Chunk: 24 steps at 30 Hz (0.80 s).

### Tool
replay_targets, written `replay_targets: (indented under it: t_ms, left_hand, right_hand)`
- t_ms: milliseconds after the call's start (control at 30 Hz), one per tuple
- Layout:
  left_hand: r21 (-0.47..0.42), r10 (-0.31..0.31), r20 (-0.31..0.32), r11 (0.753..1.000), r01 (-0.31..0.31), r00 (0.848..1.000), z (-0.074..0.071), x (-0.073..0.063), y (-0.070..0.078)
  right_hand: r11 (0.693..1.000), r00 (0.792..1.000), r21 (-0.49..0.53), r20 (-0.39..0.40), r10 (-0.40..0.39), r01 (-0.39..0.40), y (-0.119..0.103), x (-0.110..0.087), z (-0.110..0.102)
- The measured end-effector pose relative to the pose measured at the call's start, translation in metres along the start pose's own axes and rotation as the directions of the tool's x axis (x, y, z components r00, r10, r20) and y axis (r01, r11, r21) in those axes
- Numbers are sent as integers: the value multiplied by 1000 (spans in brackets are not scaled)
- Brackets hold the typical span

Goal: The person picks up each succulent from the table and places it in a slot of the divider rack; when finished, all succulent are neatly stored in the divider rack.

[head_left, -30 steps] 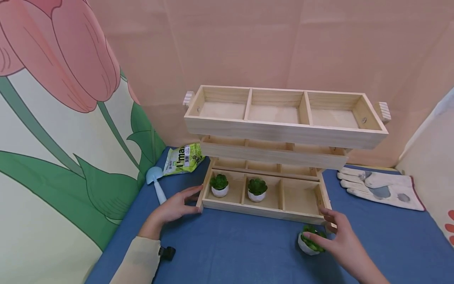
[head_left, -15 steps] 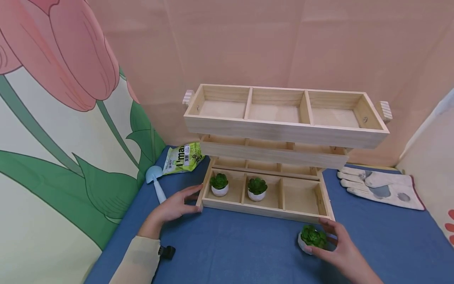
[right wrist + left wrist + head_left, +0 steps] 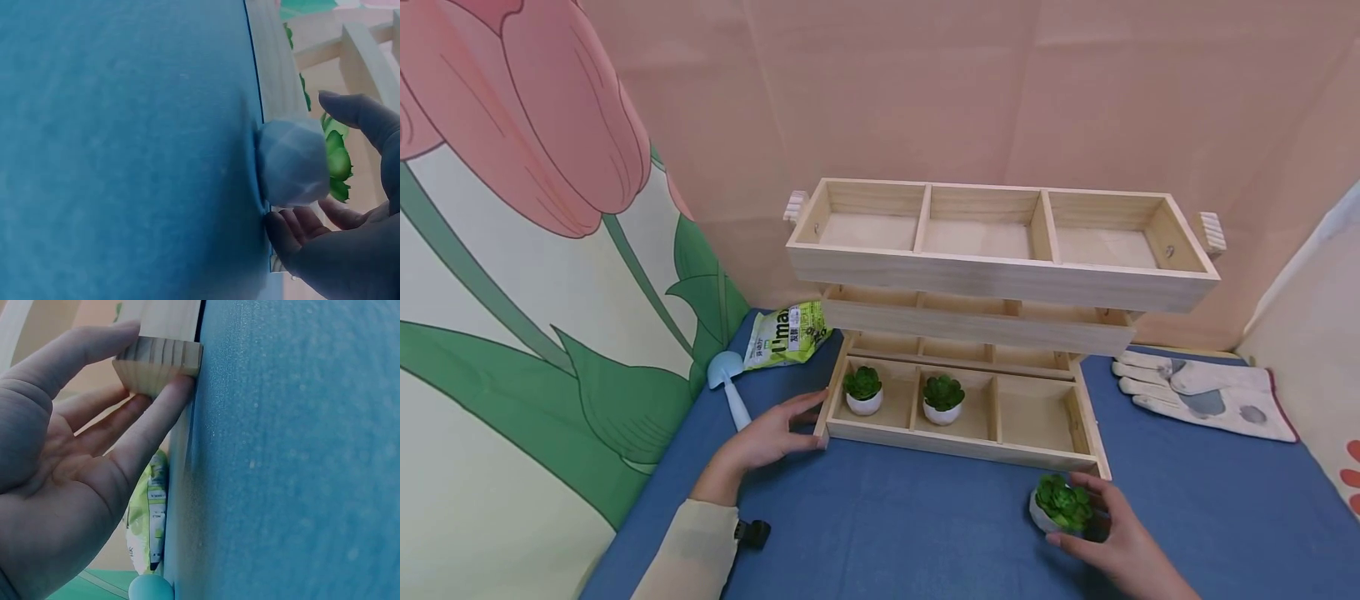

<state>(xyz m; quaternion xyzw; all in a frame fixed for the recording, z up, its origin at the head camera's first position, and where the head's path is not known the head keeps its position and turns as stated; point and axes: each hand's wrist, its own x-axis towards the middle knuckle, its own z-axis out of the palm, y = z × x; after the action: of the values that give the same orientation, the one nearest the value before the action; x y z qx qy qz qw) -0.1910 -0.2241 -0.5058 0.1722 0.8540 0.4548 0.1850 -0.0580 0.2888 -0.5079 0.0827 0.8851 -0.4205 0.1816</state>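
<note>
A tiered wooden planter stand [image 3: 970, 450] with divided trays stands on the blue cloth. My left hand [image 3: 778, 433] grips the front left end of its base; in the left wrist view, thumb and fingers are on either side of the striped wood end [image 3: 161, 355]. At the stand's front right corner, a succulent in a white faceted pot [image 3: 292, 164] sits upright on the cloth. My right hand [image 3: 1108, 533] is spread loosely around its right side, thumb in front and fingers behind. Two more potted succulents [image 3: 863, 390] occupy the left and middle compartments of the lowest tray.
A green printed bag [image 3: 786, 336] and a light blue scoop [image 3: 730, 387] lie left of the stand. White gloves [image 3: 1206, 396] lie to its right. The upper tray [image 3: 1000, 271] overhangs the lower ones in the head view. A pink backdrop [image 3: 925, 92] rises behind.
My right hand has drawn down and back from over the succulent's leaves and the tray's corner to beside the pot. The succulent stays in place. My left hand has not moved.
</note>
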Motion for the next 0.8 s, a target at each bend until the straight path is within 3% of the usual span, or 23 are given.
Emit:
replay_targets:
  t_ms: [500,800]
  left_hand:
    - [3,-11,-2,1000,11,1000,0,0,1]
    - [4,2,0,1000,-2,1000,0,0,0]
  right_hand:
    - [1000,999,-29,-35,9,-10,4,8,5]
    - [1000,1000,9,-31,0,0,8,10,6]
